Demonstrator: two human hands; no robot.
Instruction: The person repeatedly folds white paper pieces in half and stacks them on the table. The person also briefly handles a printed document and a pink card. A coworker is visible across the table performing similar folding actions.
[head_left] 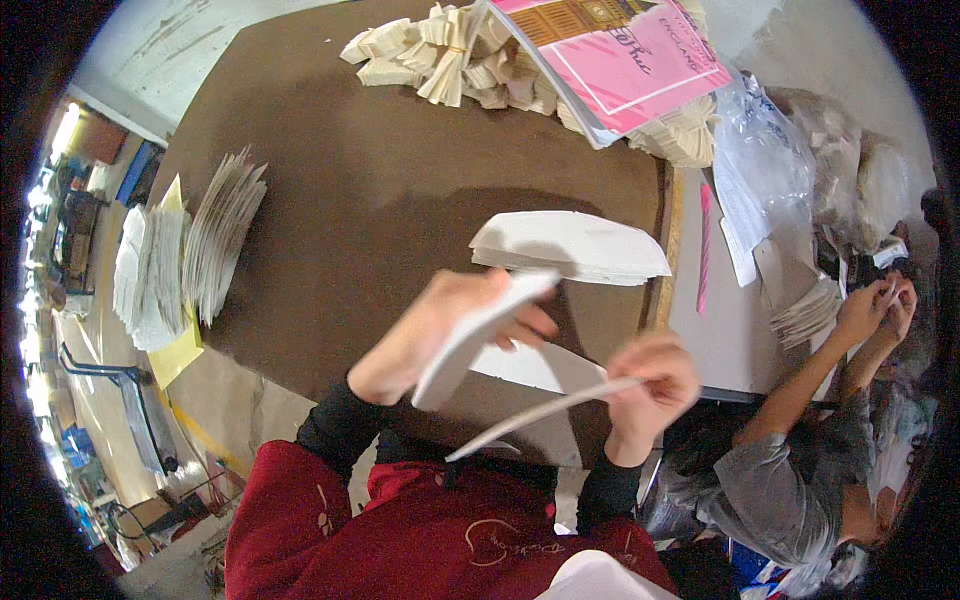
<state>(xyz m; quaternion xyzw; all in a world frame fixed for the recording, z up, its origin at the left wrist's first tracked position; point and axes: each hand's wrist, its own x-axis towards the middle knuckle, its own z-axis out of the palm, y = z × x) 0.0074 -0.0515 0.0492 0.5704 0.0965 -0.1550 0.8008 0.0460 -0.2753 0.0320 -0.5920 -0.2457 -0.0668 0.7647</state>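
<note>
My left hand (425, 330) is wrapped round a white paper bundle (470, 350), with its thumb side against the sheets and its fingertips on the far side. A thin sheaf of paper (530, 418), seen nearly edge-on and curving down to the left, is pinched in my right hand (655, 385). Both hands are slightly blurred. Under and between them another white paper piece (540, 368) lies on the brown table (350, 200), partly covered by my left fingers. Just beyond my hands rests a white stack of long, tapered paper pieces (570, 240).
Fanned paper stacks (215, 240) stand at the left edge. Tied cream paper bundles (450, 55) and pink-covered booklets (630, 65) lie at the far side. A pink strip (704, 245) and clear plastic bags (765, 140) are at right, where another person's hands (880, 305) work.
</note>
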